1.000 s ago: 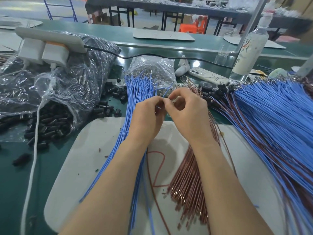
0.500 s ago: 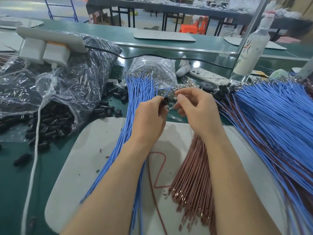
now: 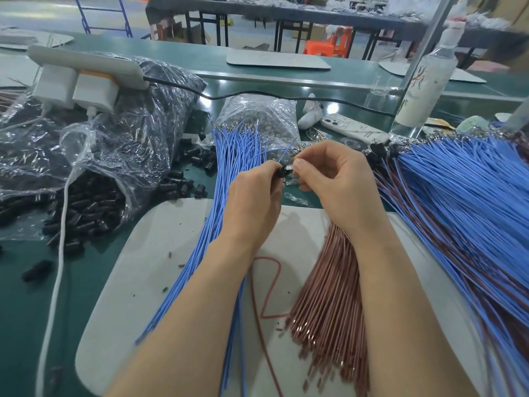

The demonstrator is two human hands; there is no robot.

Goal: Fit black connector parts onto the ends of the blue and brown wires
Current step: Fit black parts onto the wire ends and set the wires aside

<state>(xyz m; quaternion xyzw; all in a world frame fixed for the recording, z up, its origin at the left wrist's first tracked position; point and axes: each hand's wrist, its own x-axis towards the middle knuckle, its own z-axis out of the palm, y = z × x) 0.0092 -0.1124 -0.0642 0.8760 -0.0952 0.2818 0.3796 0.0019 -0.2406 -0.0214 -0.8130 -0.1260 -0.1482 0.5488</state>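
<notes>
- A white mat (image 3: 137, 282) lies at the bench's near edge; both forearms reach over it.
- Brown wires (image 3: 329, 296) fan across the mat's middle under the right forearm, cut ends toward the near edge.
- Blue wires (image 3: 229, 196) run from the mat's near left toward the bench's middle, passing under the left arm.
- The left hand (image 3: 252, 202), fingers curled, pinches a black connector (image 3: 282, 171) at its fingertips above the mat's far edge.
- The right hand (image 3: 337, 181), fingers curled, pinches with thumb and forefinger at the connector's other end, where a bit of metal shows; what exactly it grips is too small to tell.
- A wired pile (image 3: 458, 202) of blue and brown strands covers the bench's right side.
- Loose connectors (image 3: 86, 207) spill from a clear bag (image 3: 128, 133) on the left; a white cable (image 3: 57, 253) crosses them.
- A small bag (image 3: 257, 113), a phone (image 3: 353, 128) and a bottle (image 3: 423, 84) sit toward the far edge.
</notes>
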